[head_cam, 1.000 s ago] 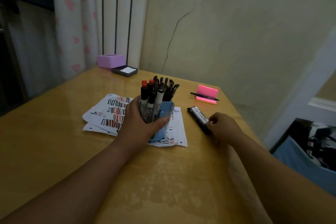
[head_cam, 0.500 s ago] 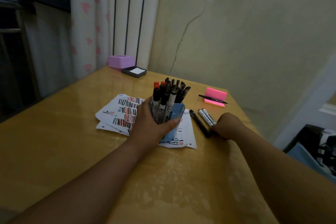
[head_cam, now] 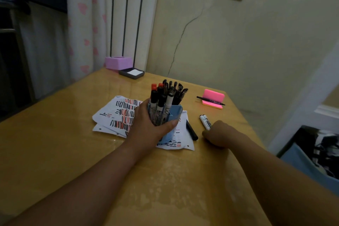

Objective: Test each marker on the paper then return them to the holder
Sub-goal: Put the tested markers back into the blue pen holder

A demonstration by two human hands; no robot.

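The holder (head_cam: 176,113) stands on the striped paper (head_cam: 117,113) toward the table's (head_cam: 55,152) far edge, crammed with markers (head_cam: 165,95) — most look tested and returned. Your left grip (head_cam: 146,128) wraps round it. Three are left loose by the right edge: two white markers (head_cam: 205,122) and one black marker (head_cam: 191,131). Your right grip (head_cam: 220,135) curls over the white ones' ends — clamped or not, I cannot tell.

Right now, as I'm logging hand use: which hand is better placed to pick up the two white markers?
Right. The right hand lies at the near ends of the white markers; the left hand is busy gripping the blue marker holder.
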